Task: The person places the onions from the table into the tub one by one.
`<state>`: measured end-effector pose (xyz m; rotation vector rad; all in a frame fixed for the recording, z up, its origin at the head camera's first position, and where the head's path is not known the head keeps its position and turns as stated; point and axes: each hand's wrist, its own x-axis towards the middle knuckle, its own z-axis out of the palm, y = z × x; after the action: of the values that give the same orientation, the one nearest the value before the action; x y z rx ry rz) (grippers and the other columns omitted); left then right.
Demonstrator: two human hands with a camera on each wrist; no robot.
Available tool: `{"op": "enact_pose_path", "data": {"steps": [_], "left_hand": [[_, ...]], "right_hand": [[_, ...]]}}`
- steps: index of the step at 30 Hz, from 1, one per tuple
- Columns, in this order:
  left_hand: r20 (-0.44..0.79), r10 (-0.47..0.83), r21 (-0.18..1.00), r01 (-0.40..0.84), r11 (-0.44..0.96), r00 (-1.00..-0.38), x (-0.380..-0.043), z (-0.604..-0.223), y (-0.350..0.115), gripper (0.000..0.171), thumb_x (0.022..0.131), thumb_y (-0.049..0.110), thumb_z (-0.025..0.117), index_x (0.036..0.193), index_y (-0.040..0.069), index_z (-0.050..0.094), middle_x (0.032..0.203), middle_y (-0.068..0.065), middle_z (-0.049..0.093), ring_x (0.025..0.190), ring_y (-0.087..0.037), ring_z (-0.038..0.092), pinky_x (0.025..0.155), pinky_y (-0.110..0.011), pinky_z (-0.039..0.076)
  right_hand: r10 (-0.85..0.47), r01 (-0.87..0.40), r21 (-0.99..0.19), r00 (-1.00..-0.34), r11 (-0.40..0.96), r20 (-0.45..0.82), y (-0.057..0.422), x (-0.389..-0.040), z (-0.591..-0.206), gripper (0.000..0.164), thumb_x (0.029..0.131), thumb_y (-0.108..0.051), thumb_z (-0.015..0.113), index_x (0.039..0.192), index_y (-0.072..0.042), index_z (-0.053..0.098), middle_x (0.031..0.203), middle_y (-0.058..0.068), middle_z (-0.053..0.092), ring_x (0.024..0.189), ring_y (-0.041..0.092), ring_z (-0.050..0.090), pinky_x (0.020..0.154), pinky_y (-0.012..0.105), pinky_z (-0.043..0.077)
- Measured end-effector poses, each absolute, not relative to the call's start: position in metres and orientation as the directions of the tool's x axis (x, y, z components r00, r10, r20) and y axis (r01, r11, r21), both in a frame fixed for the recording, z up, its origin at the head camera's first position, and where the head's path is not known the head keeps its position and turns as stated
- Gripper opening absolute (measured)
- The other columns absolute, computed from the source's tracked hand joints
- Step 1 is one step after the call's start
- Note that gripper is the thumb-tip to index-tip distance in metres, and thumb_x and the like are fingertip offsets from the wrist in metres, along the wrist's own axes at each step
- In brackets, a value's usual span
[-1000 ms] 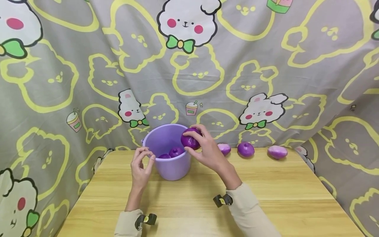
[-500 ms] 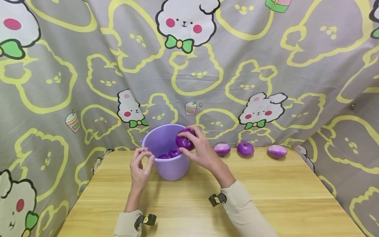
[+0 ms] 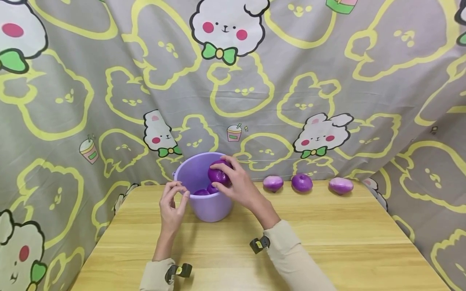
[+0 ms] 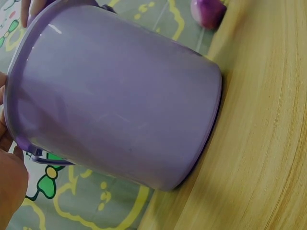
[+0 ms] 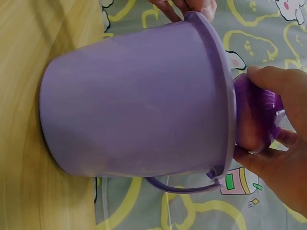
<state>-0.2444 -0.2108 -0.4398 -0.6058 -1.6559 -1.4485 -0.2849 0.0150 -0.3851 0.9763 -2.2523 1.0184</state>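
Note:
A lilac bucket (image 3: 211,209) stands upright on the wooden table. My left hand (image 3: 172,208) pinches the near left part of its rim between thumb and fingers. Over the mouth of the bucket, my right hand (image 3: 238,182) grips a glossy purple onion (image 3: 218,173), thumb on the near side and fingers over the top. In the right wrist view that onion (image 5: 254,112) shows just above the rim, partly behind it. Inside the bucket lie a purple onion (image 3: 201,192) and another onion (image 3: 210,188), partly covered by the held one.
To the right, along the table's back edge, sit a pale-topped onion (image 3: 273,183), a purple onion (image 3: 301,183) and another pale-topped onion (image 3: 341,185). A patterned grey curtain (image 3: 251,101) hangs right behind the table (image 3: 225,250). The bucket's handle (image 5: 182,189) hangs down its side.
My right hand has moved left with the onion, from the bucket's right rim to over its opening. The left hand stays at the rim, and the bucket has not visibly moved.

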Motion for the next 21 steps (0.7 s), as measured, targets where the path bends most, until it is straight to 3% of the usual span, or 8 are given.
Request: {"op": "enact_pose_path", "data": {"steps": [11,17,21], "left_hand": [[0.826,-0.169,0.563,0.798,0.213,-0.538,-0.262,-0.46,-0.218,0.011,0.081,-0.025,0.063,0.087,-0.017,0.064,0.103,-0.038,0.051,0.103,-0.027,0.053,0.097,-0.02,0.049],[0.829,-0.171,0.559,0.801,0.212,-0.533,-0.254,-0.45,-0.213,0.01,0.081,-0.024,0.063,0.087,-0.017,0.064,0.102,-0.036,0.052,0.099,-0.035,0.053,0.096,-0.021,0.05],[0.833,-0.166,0.553,0.806,0.212,-0.528,-0.246,-0.44,-0.21,0.006,0.082,-0.022,0.063,0.087,-0.018,0.063,0.101,-0.04,0.05,0.098,-0.028,0.054,0.092,-0.019,0.05]], "right_hand": [[-0.411,-0.773,-0.425,-0.618,0.47,0.67,0.01,-0.287,-0.392,0.043,0.088,-0.022,0.083,0.128,-0.018,0.068,0.146,0.014,0.046,0.128,0.032,0.052,0.102,0.047,0.053],[-0.413,-0.772,-0.412,-0.617,0.484,0.67,0.005,-0.289,-0.396,0.043,0.089,-0.022,0.083,0.129,-0.019,0.068,0.146,0.015,0.047,0.131,0.034,0.049,0.101,0.049,0.053],[-0.411,-0.765,-0.418,-0.626,0.491,0.662,0.003,-0.289,-0.397,0.043,0.09,-0.025,0.081,0.13,-0.019,0.067,0.146,0.015,0.046,0.131,0.033,0.048,0.1,0.048,0.055]]}}
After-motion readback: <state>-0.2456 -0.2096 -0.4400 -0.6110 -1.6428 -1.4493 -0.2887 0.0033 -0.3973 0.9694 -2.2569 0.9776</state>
